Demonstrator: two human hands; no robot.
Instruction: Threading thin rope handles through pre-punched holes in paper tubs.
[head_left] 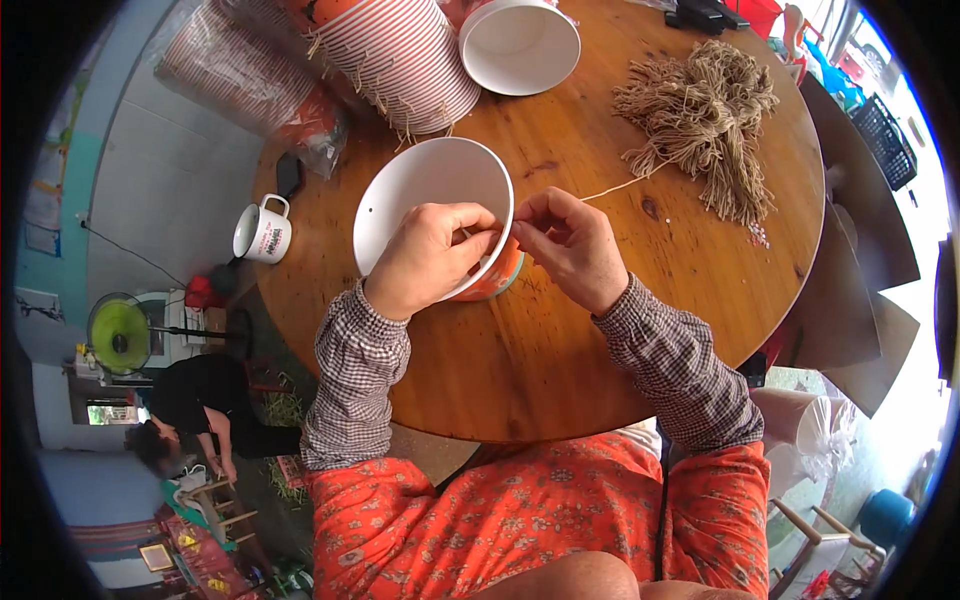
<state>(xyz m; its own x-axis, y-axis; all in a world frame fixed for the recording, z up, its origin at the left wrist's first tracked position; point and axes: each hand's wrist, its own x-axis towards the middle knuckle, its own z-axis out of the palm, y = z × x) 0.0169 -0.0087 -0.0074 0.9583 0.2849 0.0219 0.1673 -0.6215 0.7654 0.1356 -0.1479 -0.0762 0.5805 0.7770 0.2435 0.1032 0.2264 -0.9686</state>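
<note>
A round paper bucket (425, 180), white inside and orange outside, tilts toward me on the wooden table, with a small hole in its left wall. My left hand (432, 255) reaches over its opening, thumb and fingers pinched together just inside the right rim. What those fingertips hold is hidden. Outside the same rim, my right hand (575, 250) closes thumb and forefinger on a thin tan cord (625, 187). This cord runs across the tabletop from behind my right hand to a loose heap of cut cords (705, 125).
Nested striped buckets (400, 65) lie at the back left, beside a white bucket (520, 48). Plastic-wrapped buckets (240, 70) lie farther left. An enamel mug (264, 232) and a dark phone-like object (289, 175) sit near the left table edge (300, 310). Another person (205, 400) bends over beyond a green fan (120, 335).
</note>
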